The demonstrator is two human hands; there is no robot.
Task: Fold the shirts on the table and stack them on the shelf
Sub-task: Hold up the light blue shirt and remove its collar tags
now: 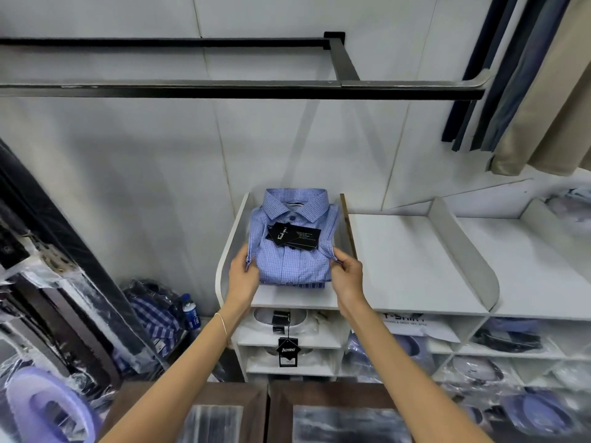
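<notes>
A folded blue checked shirt [294,251] with black tags on its chest lies collar-away in the leftmost top bay of the white shelf [297,298], on top of another folded blue shirt whose edge peeks out below. My left hand [243,276] grips the shirt's lower left corner. On the other side, my right hand [347,273] pinches the lower right corner between thumb and fingers.
Empty white bays [406,260] with sloped dividers stretch to the right. Cubbies below hold packed shirts, one with a hanging black tag [287,351]. A black clothes rail [243,89] runs overhead. Bagged garments and a water bottle [191,311] crowd the left; trousers hang top right.
</notes>
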